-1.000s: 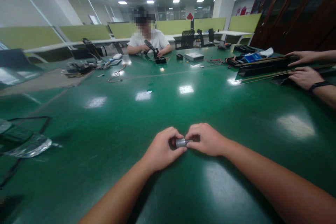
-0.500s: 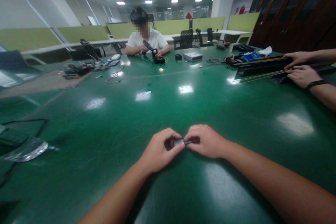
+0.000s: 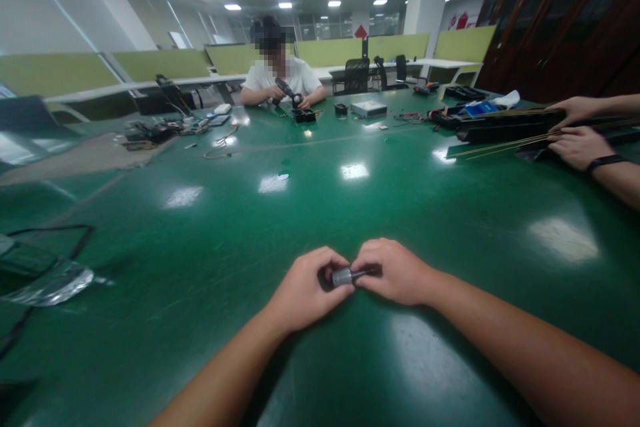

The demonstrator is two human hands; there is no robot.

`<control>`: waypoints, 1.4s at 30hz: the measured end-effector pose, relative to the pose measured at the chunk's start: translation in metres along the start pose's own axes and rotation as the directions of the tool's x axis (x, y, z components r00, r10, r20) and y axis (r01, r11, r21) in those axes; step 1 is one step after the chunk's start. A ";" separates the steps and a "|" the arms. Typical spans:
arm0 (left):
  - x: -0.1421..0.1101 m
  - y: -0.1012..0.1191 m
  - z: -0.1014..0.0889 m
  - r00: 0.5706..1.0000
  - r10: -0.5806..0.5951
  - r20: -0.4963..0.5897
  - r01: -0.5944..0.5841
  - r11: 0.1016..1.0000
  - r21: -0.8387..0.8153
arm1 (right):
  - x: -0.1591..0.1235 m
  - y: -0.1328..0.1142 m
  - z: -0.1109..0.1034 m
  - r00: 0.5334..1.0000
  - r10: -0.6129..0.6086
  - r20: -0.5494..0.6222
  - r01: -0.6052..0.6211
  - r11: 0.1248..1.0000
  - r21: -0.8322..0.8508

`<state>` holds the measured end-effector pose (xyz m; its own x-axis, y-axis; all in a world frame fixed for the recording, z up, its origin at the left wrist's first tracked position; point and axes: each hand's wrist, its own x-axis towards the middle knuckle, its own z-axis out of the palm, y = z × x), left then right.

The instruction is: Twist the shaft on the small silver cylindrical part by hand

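“Silver-grey metal cylinder point(image 3: 343, 277) with a thin dark stem point(image 3: 362, 273): where is it sitting?”

“Between the person's two hands, over the glossy green counter point(image 3: 320, 210) (whether it is touching, I cannot tell). The bare left hand point(image 3: 303, 293) is pinching the cylinder between thumb and forefinger; the bare right hand point(image 3: 395, 272) is pinching the stem, so each grip is closing on its own end.”

“What is changing?”

“More of the shiny side is showing than half a second ago, when the left thumb was covering much of it. I'd judge the cylinder is turning or slipping slightly in the left grip, and both hands are still working on this one piece.”

“And around them?”

“Across the counter, a person in a white shirt point(image 3: 303, 73) is holding a long dark tool point(image 3: 284, 86) above a small black box point(image 3: 305, 116). At the right, a co-worker's hand with a black wristband point(image 3: 583, 148) is resting by long black channels point(image 3: 510, 131). Behind, lime-green partitions point(image 3: 400, 45) and dark wooden cabinets point(image 3: 565, 33) are lining the room.”
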<state>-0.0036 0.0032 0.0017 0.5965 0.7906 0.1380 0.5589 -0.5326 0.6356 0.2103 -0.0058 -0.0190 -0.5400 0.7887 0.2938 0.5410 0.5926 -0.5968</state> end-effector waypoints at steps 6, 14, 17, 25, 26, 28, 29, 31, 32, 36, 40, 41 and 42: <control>0.000 -0.001 0.002 1.000 -0.007 0.013 0.006 1.000 0.013 | -0.001 0.001 0.001 1.000 -0.010 -0.002 0.010 1.000 -0.005; 0.000 -0.003 0.002 1.000 0.006 0.005 -0.006 1.000 0.014 | -0.001 0.000 0.000 1.000 -0.008 -0.002 0.008 1.000 -0.002; 0.000 -0.002 0.001 1.000 0.007 0.009 -0.007 1.000 0.011 | -0.001 0.000 0.000 1.000 -0.006 -0.005 0.006 1.000 0.001; -0.001 -0.001 0.001 1.000 -0.002 0.012 0.002 1.000 0.001 | -0.002 -0.001 0.000 1.000 0.002 -0.008 -0.002 1.000 0.012; -0.001 -0.001 0.000 1.000 -0.002 0.012 0.002 1.000 0.000 | -0.002 -0.002 -0.001 1.000 0.002 -0.008 -0.002 1.000 0.012; -0.001 -0.002 0.000 1.000 -0.001 0.010 0.001 1.000 -0.004 | -0.002 -0.002 -0.001 1.000 0.010 -0.009 -0.010 1.000 0.012; -0.001 -0.002 0.001 1.000 0.000 0.010 0.000 1.000 -0.005 | -0.002 -0.003 -0.001 1.000 0.015 -0.008 -0.015 1.000 0.013; -0.001 -0.002 0.001 1.000 -0.001 0.010 0.001 1.000 -0.001 | -0.002 -0.003 -0.002 1.000 0.022 -0.005 -0.022 1.000 0.013; -0.001 -0.002 0.001 1.000 -0.003 0.013 0.003 1.000 0.003 | -0.002 -0.003 -0.002 1.000 0.025 -0.004 -0.025 1.000 0.012; -0.001 -0.002 0.001 1.000 -0.009 0.020 0.009 1.000 0.011 | -0.002 -0.002 -0.002 1.000 0.028 -0.008 -0.028 1.000 0.010; -0.002 0.000 -0.001 1.000 -0.021 0.019 0.021 1.000 0.011 | -0.003 -0.002 -0.003 1.000 0.029 -0.013 -0.029 0.999 0.015; -0.002 0.001 -0.001 0.999 -0.026 0.019 0.025 1.000 0.012 | -0.003 -0.002 -0.003 0.999 0.031 -0.014 -0.031 0.999 0.014; -0.002 0.001 -0.001 0.999 -0.029 0.019 0.028 1.000 0.014 | -0.003 -0.002 -0.004 0.999 0.035 -0.013 -0.035 0.999 0.013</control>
<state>-0.0051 0.0017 0.0030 0.5912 0.7996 0.1052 0.5834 -0.5141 0.6288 0.2133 -0.0089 -0.0159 -0.5119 0.8113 0.2823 0.5514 0.5624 -0.6162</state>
